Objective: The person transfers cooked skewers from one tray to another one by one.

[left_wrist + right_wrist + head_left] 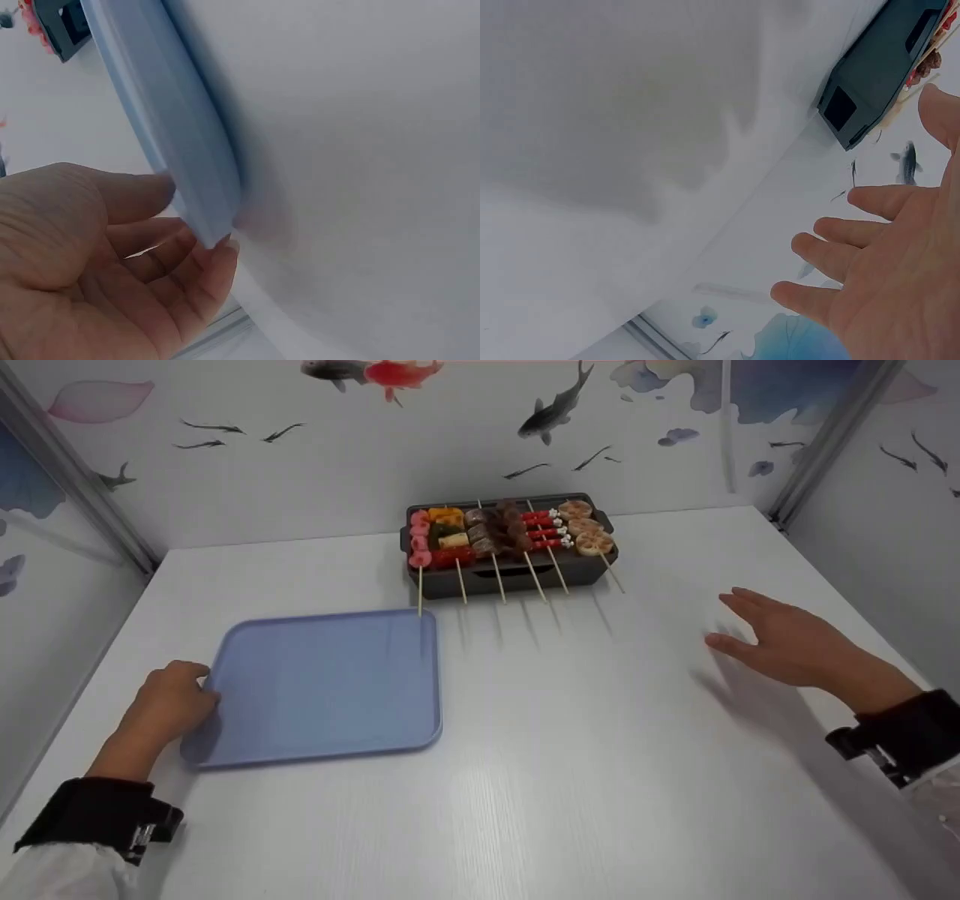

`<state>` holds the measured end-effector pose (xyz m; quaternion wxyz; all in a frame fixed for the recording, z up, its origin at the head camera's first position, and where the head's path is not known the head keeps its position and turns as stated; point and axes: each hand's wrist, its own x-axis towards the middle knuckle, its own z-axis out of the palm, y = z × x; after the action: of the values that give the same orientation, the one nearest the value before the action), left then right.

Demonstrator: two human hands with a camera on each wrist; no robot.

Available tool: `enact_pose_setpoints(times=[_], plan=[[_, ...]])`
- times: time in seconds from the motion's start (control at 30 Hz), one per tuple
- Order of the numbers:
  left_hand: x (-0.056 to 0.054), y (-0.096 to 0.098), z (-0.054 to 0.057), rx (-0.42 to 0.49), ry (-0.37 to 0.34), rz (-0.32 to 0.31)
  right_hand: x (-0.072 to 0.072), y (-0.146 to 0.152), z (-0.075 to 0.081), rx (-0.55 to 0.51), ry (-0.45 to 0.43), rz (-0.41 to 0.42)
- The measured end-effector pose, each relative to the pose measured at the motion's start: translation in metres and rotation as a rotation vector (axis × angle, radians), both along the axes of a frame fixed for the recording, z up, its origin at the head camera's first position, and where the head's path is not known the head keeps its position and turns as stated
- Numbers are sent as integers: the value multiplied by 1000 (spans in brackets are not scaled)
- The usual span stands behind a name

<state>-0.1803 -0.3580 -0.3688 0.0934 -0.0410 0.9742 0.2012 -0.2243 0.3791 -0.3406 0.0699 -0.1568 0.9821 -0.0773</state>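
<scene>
My left hand (166,699) is at the left edge of a shallow blue tray (330,686). In the left wrist view, the thumb lies against one face of the tray (172,112) near a corner and the curled fingers (206,281) come round the other side, so the edge is pinched between them. Over the right side of the table, my right hand (795,641) hovers with fingers spread and nothing in it. The right wrist view shows its straight fingers (825,255) and palm.
A black grill box (517,577) stands at the back of the white table (570,780), topped with several skewers of food (517,529). One skewer's stick (420,592) reaches over the tray's far edge. Patterned wall panels (262,472) border the table.
</scene>
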Motion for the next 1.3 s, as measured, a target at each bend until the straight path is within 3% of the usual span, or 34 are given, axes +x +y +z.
enact_pose_setpoints(times=[0.2,0.43,0.77,0.97,1.3], plan=[[-3,0,-1,13,21,-1,5,-9,1,-42,-13,1],[0,19,4,33,28,-27,8,-24,4,-101,-7,27],[0,42,8,29,-15,-49,4,-59,2,-121,37,132],[-1,56,9,19,-36,-50,5,-85,6,-162,58,162],[0,86,12,33,-87,-83,7,-114,0,-226,62,227]])
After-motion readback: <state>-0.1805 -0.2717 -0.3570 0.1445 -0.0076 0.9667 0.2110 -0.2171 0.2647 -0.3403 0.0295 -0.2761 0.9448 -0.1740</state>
